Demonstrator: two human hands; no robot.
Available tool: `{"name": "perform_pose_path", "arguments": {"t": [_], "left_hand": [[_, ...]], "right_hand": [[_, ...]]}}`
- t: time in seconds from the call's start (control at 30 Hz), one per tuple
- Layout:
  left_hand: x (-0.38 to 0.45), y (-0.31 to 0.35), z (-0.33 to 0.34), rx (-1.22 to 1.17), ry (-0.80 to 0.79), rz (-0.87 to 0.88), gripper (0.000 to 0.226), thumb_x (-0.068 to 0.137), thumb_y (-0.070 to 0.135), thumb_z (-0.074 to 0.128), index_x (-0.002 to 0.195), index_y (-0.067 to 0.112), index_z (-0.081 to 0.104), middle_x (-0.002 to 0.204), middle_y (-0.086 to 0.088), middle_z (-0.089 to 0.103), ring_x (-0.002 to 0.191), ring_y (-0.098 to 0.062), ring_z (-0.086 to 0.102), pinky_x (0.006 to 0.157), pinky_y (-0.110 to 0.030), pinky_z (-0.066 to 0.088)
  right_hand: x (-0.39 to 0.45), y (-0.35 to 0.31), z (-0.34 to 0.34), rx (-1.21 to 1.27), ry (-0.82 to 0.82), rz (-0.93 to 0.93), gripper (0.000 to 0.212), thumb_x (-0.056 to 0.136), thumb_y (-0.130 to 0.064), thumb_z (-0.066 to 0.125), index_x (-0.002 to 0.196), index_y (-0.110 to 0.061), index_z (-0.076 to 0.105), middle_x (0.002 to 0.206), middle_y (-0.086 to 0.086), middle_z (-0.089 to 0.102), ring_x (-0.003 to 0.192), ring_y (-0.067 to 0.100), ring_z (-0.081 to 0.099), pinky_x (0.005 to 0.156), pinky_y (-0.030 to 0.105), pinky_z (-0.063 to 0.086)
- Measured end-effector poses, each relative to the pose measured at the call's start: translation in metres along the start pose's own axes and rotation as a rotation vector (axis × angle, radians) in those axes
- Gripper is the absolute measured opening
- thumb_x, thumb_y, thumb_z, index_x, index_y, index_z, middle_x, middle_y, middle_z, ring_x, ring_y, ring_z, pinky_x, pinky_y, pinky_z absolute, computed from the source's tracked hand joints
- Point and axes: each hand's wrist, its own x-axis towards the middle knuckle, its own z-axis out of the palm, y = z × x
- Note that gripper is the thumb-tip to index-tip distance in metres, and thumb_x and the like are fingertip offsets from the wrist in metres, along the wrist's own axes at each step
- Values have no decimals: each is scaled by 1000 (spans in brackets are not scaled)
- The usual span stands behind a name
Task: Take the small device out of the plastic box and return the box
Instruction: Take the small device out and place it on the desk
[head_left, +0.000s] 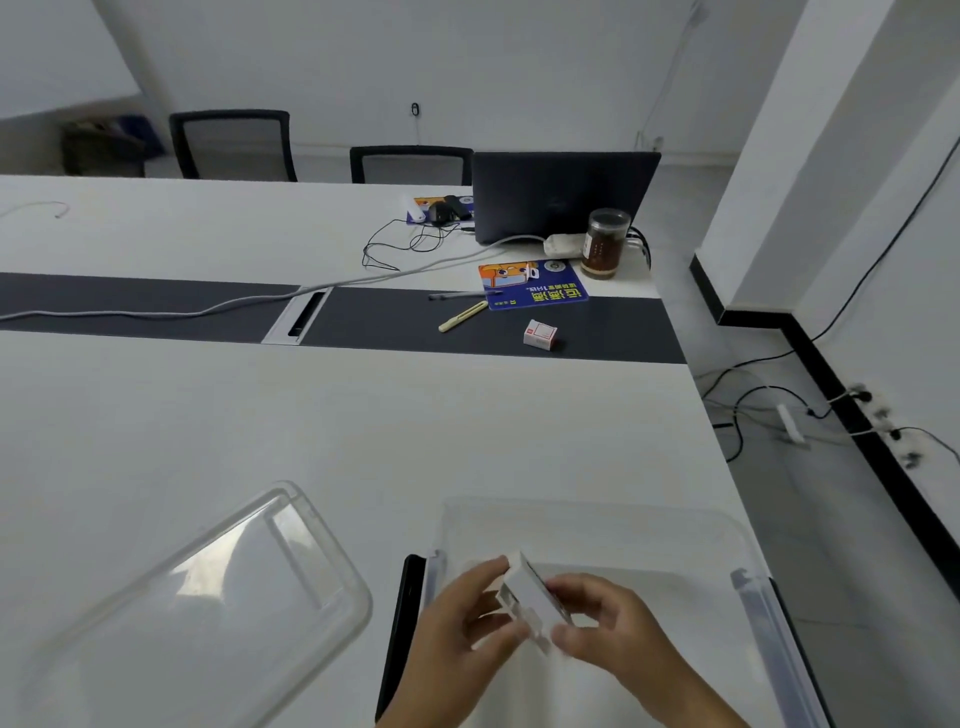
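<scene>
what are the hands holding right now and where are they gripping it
Both hands hold a small white device above the open plastic box: left hand fingers on its left side, right hand fingers on its right and lower edge.

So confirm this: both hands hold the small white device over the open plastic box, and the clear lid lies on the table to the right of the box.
Wrong on one point: the head view shows the clear lid lying to the left of the plastic box, not the right. The rest holds: the left hand and right hand hold the small white device over the open box.

A dark laptop (563, 195) is standing open on the far desk. A brown jar (604, 243) is sitting just beside it, near a blue mat (535, 285).
</scene>
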Motion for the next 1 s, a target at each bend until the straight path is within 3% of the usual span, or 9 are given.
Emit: {"name": "perform_pose_path", "arguments": {"t": [0.1,0.2,0.37,0.43,0.5,0.6,0.73,0.87,1.0], "left_hand": [[-1,3,-1,-31,64,-18,49,45,20,78,91,22,62,86,-15,71,70,-7,70,62,-12,51],[-2,4,0,24,148,-21,29,62,7,67,84,24,62,79,-6,74,71,-8,71,62,-11,52],[-5,13,2,63,196,-41,38,75,-13,59,79,25,63,58,11,73,61,-3,68,56,-13,54],[-7,14,2,56,227,-51,39,75,-15,58,77,24,64,55,7,71,56,-3,66,54,-14,54],[-6,15,2,28,240,-63,38,75,-16,57,76,21,65,52,2,70,53,-4,64,53,-16,54],[-3,15,3,-34,243,-85,36,74,-19,55,74,16,64,46,0,66,47,-5,62,48,-16,53],[1,18,5,-126,254,-108,19,59,-1,61,72,12,65,44,-2,63,43,-5,60,45,-18,53],[13,29,5,44,189,-50,27,68,-2,65,77,23,63,51,4,69,47,-3,60,49,-14,50],[35,39,-6,399,294,149,23,69,32,65,88,41,56,78,22,65,75,4,63,62,-5,45]], "right_hand": [[2,3,1,62,19,7,44,34,-32,72,75,-16,66,77,1,67,67,4,65,61,20,52],[4,3,1,112,32,-15,47,32,-28,72,75,-10,64,75,4,67,64,3,65,55,18,52],[4,1,-2,187,-68,4,57,40,-31,73,93,-13,60,97,10,62,79,15,65,65,25,55],[4,1,-2,238,-121,57,67,40,-38,78,99,-14,59,101,10,59,83,21,64,66,28,56],[4,0,-2,344,-145,114,77,37,-51,82,99,-12,60,93,9,64,80,23,64,60,30,57],[5,-3,-4,466,-119,200,57,57,-46,75,96,-7,60,80,14,66,64,22,64,54,32,56],[4,-8,-5,532,-87,232,64,38,-18,87,92,-2,56,64,18,61,46,22,58,40,29,53],[5,-20,-13,656,-15,159,86,10,-24,93,86,-7,56,56,14,67,43,19,61,36,29,52],[16,-60,-35,549,91,0,71,26,-26,92,86,-11,58,62,10,70,52,17,67,42,27,55]]}}
